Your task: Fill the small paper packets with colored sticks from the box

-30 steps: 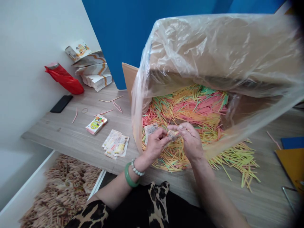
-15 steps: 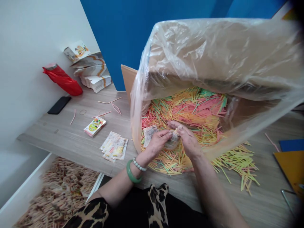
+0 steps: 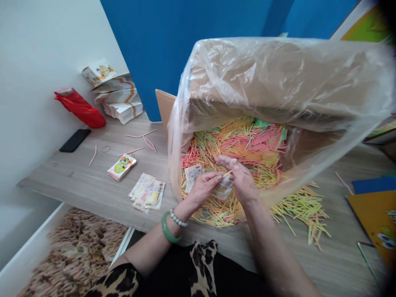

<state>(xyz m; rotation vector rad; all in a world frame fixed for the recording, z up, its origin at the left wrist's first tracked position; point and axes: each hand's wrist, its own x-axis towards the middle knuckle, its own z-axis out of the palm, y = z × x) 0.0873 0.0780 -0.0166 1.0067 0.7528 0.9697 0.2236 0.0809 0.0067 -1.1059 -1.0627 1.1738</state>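
My left hand (image 3: 202,189) and my right hand (image 3: 241,181) meet over a pile of coloured sticks (image 3: 244,152), both pinched on a small clear printed packet (image 3: 224,190). A few sticks poke from the packet's top between my fingertips. The sticks spill out of a plastic-lined cardboard box (image 3: 278,82) lying on its side on the wooden table (image 3: 93,181). Another printed packet (image 3: 192,173) lies on the sticks just left of my left hand. A green bangle and a bead bracelet are on my left wrist.
Flat printed packets (image 3: 147,194) and a small stack (image 3: 121,166) lie on the table to the left. Further back are a paper stack (image 3: 119,101), a red bag (image 3: 80,109), a black phone (image 3: 74,140) and loose sticks. A bin of filled packets (image 3: 71,251) sits below left.
Both hands have shifted slightly down and left with the packet. The packet now hangs lower between them, with sticks at its mouth. The view has tilted down a little.
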